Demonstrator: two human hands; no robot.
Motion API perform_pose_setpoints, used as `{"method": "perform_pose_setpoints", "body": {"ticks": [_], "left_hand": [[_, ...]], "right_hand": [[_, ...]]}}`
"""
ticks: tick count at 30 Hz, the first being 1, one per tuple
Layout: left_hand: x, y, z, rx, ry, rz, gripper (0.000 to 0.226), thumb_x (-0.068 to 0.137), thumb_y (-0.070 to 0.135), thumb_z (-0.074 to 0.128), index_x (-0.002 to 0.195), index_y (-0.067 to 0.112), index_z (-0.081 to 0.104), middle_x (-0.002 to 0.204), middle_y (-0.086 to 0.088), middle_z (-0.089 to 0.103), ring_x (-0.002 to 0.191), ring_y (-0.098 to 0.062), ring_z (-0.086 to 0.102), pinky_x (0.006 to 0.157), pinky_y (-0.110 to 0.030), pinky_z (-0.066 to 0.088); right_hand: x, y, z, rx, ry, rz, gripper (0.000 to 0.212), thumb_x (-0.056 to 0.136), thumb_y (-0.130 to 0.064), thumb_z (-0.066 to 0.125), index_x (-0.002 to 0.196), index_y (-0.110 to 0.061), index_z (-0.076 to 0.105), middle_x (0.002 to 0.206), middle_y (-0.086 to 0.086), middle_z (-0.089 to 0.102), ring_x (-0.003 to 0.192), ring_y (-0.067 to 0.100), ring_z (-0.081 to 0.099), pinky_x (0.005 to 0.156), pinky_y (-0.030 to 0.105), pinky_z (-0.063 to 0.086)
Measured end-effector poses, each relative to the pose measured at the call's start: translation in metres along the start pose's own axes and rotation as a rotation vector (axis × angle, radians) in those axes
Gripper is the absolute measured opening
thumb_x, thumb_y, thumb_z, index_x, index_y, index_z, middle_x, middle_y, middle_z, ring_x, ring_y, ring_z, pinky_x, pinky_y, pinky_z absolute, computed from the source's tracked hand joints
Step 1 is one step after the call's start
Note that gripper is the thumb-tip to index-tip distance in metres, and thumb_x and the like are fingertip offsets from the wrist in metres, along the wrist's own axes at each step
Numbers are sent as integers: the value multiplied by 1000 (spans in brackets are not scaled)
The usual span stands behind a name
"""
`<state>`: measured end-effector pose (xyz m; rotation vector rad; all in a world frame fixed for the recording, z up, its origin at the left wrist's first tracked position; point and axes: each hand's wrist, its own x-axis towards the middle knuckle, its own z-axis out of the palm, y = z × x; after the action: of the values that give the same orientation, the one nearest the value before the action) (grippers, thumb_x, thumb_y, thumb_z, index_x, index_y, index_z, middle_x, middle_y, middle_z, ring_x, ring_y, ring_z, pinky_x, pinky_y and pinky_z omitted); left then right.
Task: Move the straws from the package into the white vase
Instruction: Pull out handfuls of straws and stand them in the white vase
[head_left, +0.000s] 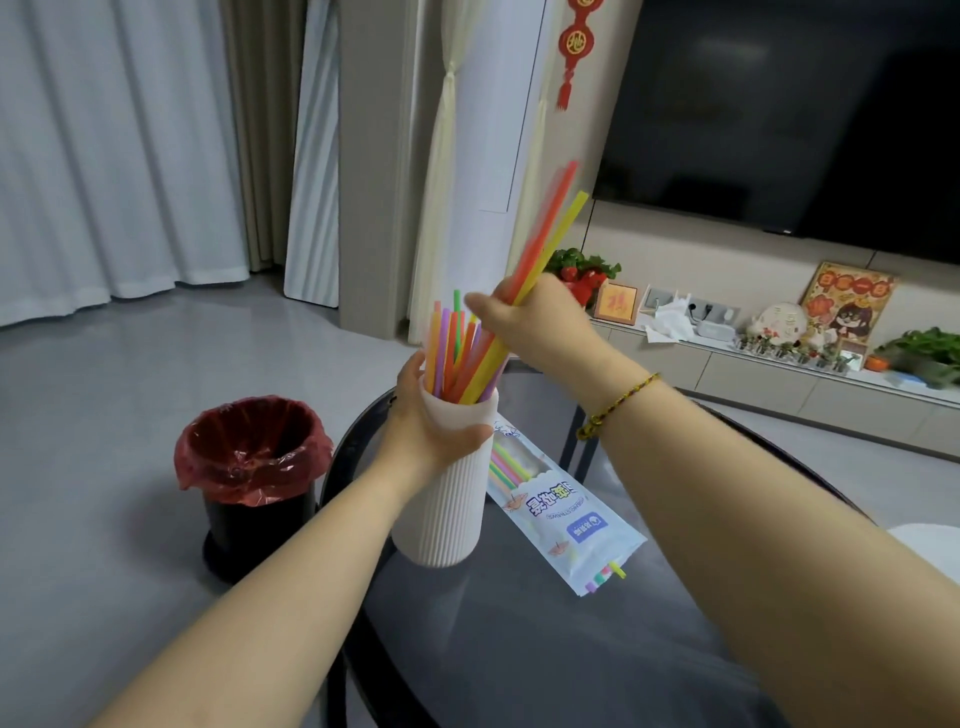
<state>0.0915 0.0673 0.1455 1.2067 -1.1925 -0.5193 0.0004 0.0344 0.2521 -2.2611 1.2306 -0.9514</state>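
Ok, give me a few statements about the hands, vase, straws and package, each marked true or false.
1. The left hand grips the white vase. True.
2. The right hand is empty. False: it holds a red and a yellow straw, their lower ends in the vase.
3. The package lies flat on the dark table, with straws left inside. True.
4. The vase holds no straws yet. False: a bunch of coloured straws stands in it.
5. The bin stands on the table. False: it is on the floor beside it.
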Motion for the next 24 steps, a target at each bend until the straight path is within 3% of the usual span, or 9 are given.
{"method": "perform_pose_setpoints", "body": {"ticks": [3, 7, 9, 11, 13, 17, 20, 22, 24], "left_hand": [[1, -3, -2, 14, 0, 13, 52, 66, 0, 71, 95, 30, 40, 81, 19, 49, 68, 10, 50, 52, 6, 37], [1, -7, -4, 35, -2, 18, 62, 64, 0, 73, 100, 31, 34, 82, 22, 45, 69, 10, 51, 51, 8, 35], [2, -8, -4, 69, -21, 27, 63, 63, 3, 75, 106, 29, 36, 85, 23, 43, 72, 9, 51, 52, 9, 35], [2, -8, -5, 102, -38, 33, 66, 63, 6, 76, 114, 23, 38, 88, 22, 41, 76, 6, 47, 53, 9, 35], [1, -9, -7, 93, -34, 36, 62, 63, 4, 75, 106, 28, 38, 87, 23, 43, 73, 7, 51, 53, 8, 35], [-1, -5, -7, 78, -32, 55, 54, 64, -5, 71, 78, 38, 41, 77, 20, 48, 65, 26, 50, 50, 6, 37], [-2, -4, -6, 68, -18, 41, 54, 66, -5, 68, 71, 40, 38, 59, 21, 59, 60, 27, 49, 46, 6, 36], [0, -8, -7, 70, -23, 41, 53, 66, -2, 69, 75, 40, 38, 65, 22, 56, 65, 21, 53, 48, 6, 36], [3, -11, -8, 64, -50, 21, 54, 66, 2, 72, 93, 37, 40, 84, 19, 48, 73, 5, 55, 53, 4, 40]], "right_hand": [[-2, 0, 8, 13, 54, -38, 34, 79, -41, 61, 72, -11, 47, 67, 8, 55, 78, 36, 67, 72, 53, 57], [3, -2, -2, 236, 256, -98, 59, 79, -31, 66, 126, -14, 36, 99, 0, 45, 89, 16, 50, 87, 38, 51], [4, -5, -8, 286, 310, -195, 63, 85, -22, 59, 137, -13, 25, 114, 3, 43, 96, 14, 47, 89, 31, 46], [3, -7, -8, 239, 260, -268, 59, 91, -16, 50, 141, -12, 21, 134, 7, 41, 112, 14, 45, 96, 28, 39], [1, -7, -2, 90, 144, -321, 52, 94, -14, 42, 142, -12, 23, 147, 7, 34, 131, 17, 36, 104, 24, 29], [-4, 1, 16, -169, -36, -350, 45, 96, -16, 35, 140, -11, 29, 147, 9, 37, 135, 22, 33, 104, 25, 25], [-5, 6, 23, -302, -121, -330, 41, 97, -20, 31, 136, -10, 38, 141, 9, 46, 129, 24, 40, 97, 26, 31], [-6, 6, 23, -287, -131, -321, 40, 97, -20, 31, 135, -11, 39, 138, 8, 50, 126, 22, 43, 95, 25, 33], [-9, 7, 20, -211, -96, -315, 40, 96, -18, 35, 136, -11, 39, 126, 9, 56, 115, 20, 49, 97, 28, 35]]}}
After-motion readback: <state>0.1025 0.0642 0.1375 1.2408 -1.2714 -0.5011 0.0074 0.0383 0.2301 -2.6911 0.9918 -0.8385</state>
